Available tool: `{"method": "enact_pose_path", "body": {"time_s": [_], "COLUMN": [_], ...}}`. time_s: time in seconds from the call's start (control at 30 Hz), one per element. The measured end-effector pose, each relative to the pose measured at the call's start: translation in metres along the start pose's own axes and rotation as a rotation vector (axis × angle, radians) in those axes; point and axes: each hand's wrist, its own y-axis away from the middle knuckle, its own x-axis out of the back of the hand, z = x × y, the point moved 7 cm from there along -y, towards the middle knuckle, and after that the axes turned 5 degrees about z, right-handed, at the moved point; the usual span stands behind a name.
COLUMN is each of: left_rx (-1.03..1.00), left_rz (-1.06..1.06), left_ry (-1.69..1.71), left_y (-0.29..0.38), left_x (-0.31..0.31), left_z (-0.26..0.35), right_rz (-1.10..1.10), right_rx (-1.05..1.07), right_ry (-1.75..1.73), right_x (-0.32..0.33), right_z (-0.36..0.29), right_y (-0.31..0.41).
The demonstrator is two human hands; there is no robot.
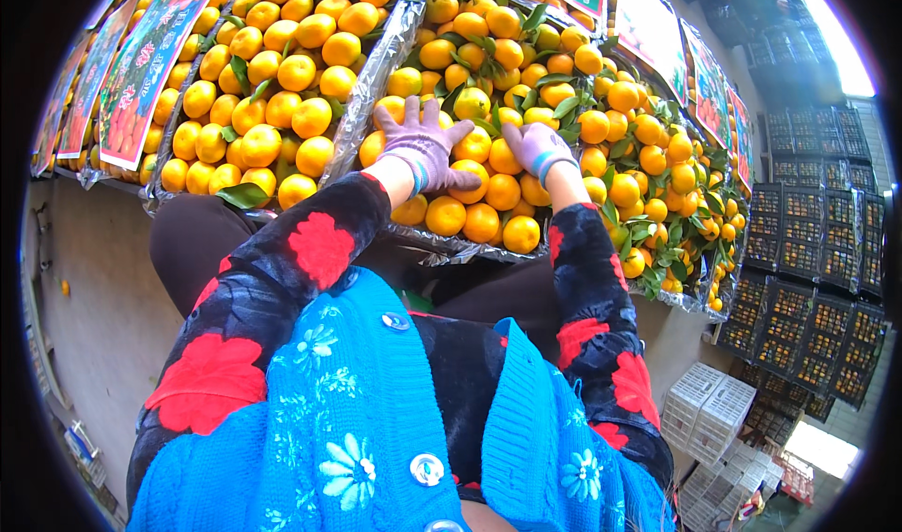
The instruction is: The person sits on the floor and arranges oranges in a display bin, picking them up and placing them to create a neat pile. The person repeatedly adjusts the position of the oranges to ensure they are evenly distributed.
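Orange mandarins (480, 222), many with green leaves, fill the plastic-lined crate (377, 84) in front of me. My left hand (426, 141), in a light purple knit glove, lies palm down over the fruit with its fingers spread. Its thumb rests along a mandarin (468, 181). My right hand (539, 148), gloved alike, is a little to the right, fingertips down among the leafy mandarins (504, 155). The fruit beneath its fingers is hidden, so a grip cannot be made out.
A crate of mandarins (262, 146) adjoins on the left, another with leafy fruit (652, 155) on the right. Printed sheets (151, 67) cover some farther crates. Black crates (803, 320) of fruit are stacked at far right, above white plastic crates (708, 408). My knees touch the near crate edge.
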Motion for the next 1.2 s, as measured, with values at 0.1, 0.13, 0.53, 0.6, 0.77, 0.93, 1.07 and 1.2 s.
{"method": "enact_pose_path", "body": {"time_s": [0.1, 0.13, 0.53, 0.6, 0.77, 0.93, 1.07, 1.2], "left_rx": [-0.008, -0.013, -0.515, -0.566, -0.336, -0.343, -0.375, -0.395], "left_rz": [-0.013, -0.014, 0.024, -0.047, -0.010, 0.060, 0.076, 0.124], "left_ry": [0.002, -0.012, -0.114, -0.118, -0.028, -0.094, -0.067, -0.007], "left_y": [-0.001, -0.001, -0.013, -0.016, -0.021, -0.017, -0.019, -0.017], "left_x": [0.000, 0.000, -0.006, -0.010, -0.015, -0.021, -0.022, -0.020], "left_z": [-0.001, -0.001, 0.047, 0.057, 0.068, 0.071, 0.068, 0.067], "right_rz": [0.110, 0.102, 0.174, 0.197, 0.197, 0.232, 0.579, 0.611], "right_rx": [-0.118, -0.132, -0.175, -0.187, -0.217, -0.144, -0.202, -0.158], "right_ry": [0.087, 0.085, -0.227, -0.266, -0.373, -0.492, -0.858, -0.274], "right_x": [0.002, -0.001, -0.012, -0.011, -0.020, -0.009, 0.062, 0.110], "right_z": [-0.002, -0.003, 0.011, 0.014, 0.026, 0.027, 0.080, 0.151], "right_y": [-0.005, -0.004, 0.014, 0.016, 0.012, 0.009, 0.056, 0.103]}}
